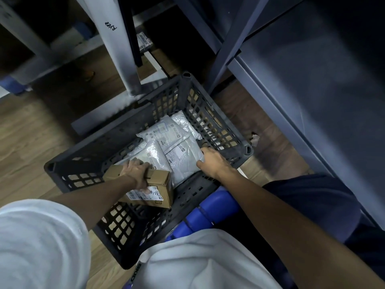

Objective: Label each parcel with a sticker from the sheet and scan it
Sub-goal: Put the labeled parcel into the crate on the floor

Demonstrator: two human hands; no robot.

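Observation:
A black slatted plastic crate (83, 161) stands on the floor in front of me. Inside lie several grey plastic mailer bags (166, 140) with printed shipping labels. My left hand (135, 172) grips a brown cardboard box (160, 184) from above at the crate's near side; the box carries a white label on its front. My right hand (210, 161) pinches the right edge of a grey mailer bag (183, 157) near the crate's right corner. No sticker sheet or scanner is visible.
A white metal shelf leg (123, 51) stands just behind the crate. A grey shelving unit (312, 80) rises on the right. A blue plastic object (210, 211) sits by the crate's near right side. Wooden floor (27, 132) lies to the left.

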